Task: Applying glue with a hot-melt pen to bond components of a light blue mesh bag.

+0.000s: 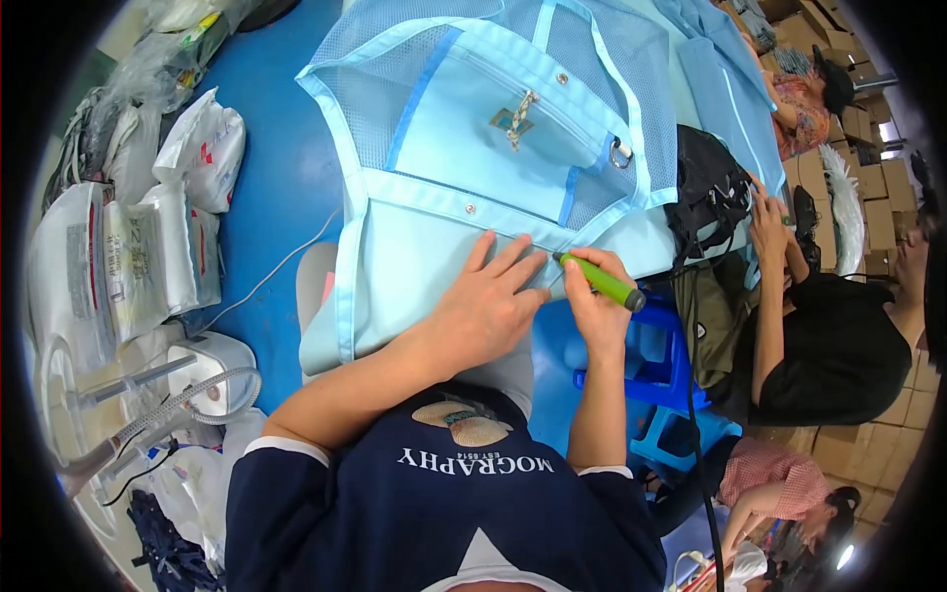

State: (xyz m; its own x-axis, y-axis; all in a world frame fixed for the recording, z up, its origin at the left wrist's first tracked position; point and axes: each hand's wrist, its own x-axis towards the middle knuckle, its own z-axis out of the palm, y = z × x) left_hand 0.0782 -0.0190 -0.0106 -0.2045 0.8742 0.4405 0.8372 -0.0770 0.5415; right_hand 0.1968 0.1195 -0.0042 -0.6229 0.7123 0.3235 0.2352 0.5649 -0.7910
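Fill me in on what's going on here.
A person is working on a light-blue mesh bag. The left hand lies spread on its fabric, while the right hand grips a green-handled tool, its tip at the bag close to the left fingers. To the right, a co-worker's hands are beside a black bag.

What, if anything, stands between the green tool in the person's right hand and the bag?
Nothing visible does. The tool in the right hand points its tip at the bag; contact is too small to tell. The left hand lies on the bag just left of the tip.
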